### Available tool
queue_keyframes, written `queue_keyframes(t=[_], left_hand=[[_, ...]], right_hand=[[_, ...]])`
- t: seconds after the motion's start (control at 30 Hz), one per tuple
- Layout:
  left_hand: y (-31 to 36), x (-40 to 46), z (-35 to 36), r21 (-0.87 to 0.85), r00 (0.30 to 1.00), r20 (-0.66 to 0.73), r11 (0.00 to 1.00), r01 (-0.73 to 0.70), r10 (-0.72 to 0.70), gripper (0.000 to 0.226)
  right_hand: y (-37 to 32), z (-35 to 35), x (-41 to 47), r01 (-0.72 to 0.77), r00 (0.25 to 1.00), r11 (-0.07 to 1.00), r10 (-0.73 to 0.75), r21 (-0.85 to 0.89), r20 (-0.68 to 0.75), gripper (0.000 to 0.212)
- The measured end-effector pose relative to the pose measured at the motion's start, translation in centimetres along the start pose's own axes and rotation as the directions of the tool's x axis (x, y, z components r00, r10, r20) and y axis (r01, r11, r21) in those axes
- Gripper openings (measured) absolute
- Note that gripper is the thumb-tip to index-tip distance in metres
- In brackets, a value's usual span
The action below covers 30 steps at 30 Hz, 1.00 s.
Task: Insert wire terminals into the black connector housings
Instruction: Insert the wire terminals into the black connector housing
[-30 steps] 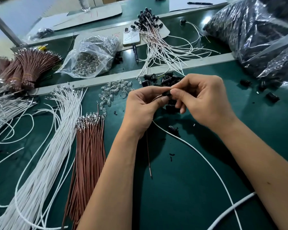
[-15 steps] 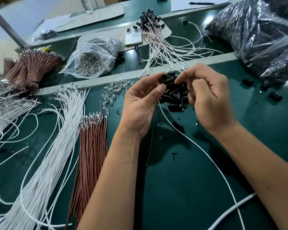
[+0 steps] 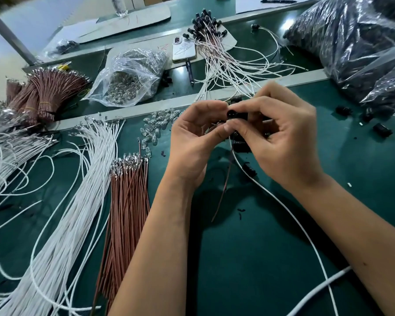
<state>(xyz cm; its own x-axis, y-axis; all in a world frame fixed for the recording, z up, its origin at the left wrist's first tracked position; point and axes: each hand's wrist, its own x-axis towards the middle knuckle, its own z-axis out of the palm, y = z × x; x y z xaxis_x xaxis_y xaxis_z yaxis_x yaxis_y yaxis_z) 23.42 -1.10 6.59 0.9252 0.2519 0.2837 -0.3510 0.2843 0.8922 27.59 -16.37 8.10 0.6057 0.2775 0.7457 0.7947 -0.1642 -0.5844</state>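
Note:
Both hands meet above the green mat around a small black connector housing (image 3: 235, 115). My right hand (image 3: 283, 142) pinches the housing between thumb and forefinger. My left hand (image 3: 192, 137) curls beside it, thumb and fingertips touching its left end. A white wire (image 3: 283, 202) and a brown wire (image 3: 224, 188) hang down from between the hands onto the mat. Where the wire ends meet the housing is hidden by my fingers. A pile of loose black housings (image 3: 241, 145) lies just under the hands.
Bundles of white wires (image 3: 62, 213) and brown wires (image 3: 128, 201) lie at left. Small clear bulbs (image 3: 153, 128) are scattered near the rail. Beyond it sit a clear bag of parts (image 3: 128, 80), a phone (image 3: 184, 50), finished wired housings (image 3: 214, 42) and a dark plastic bag (image 3: 356, 42).
The hands parted and rose over the housing pile, then came back together. The right hand now pinches a housing with the left fingertips against it.

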Motion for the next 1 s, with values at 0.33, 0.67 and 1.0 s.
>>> queue_keyframes(t=[0.33, 0.67, 1.0], left_hand=[[0.0, 0.0, -0.3, 0.242, 0.996, -0.032, 0.967, -0.074, 0.085, 0.02], [0.1, 0.1, -0.3, 0.323, 0.999, -0.016, 0.945, -0.038, 0.046, 0.02], [-0.3, -0.1, -0.5, 0.329, 0.995, -0.037, 0.94, 0.096, -0.089, 0.019]], right_hand=[[0.0, 0.0, 0.0, 0.072, 0.997, 0.997, -0.072, 0.012, -0.002, 0.01], [1.1, 0.3, 0.0, -0.136, 0.991, 0.985, 0.134, 0.104, 0.026, 0.016], [2.8, 0.7, -0.4, -0.494, 0.866, 0.742, 0.464, 0.452, 0.184, 0.015]])
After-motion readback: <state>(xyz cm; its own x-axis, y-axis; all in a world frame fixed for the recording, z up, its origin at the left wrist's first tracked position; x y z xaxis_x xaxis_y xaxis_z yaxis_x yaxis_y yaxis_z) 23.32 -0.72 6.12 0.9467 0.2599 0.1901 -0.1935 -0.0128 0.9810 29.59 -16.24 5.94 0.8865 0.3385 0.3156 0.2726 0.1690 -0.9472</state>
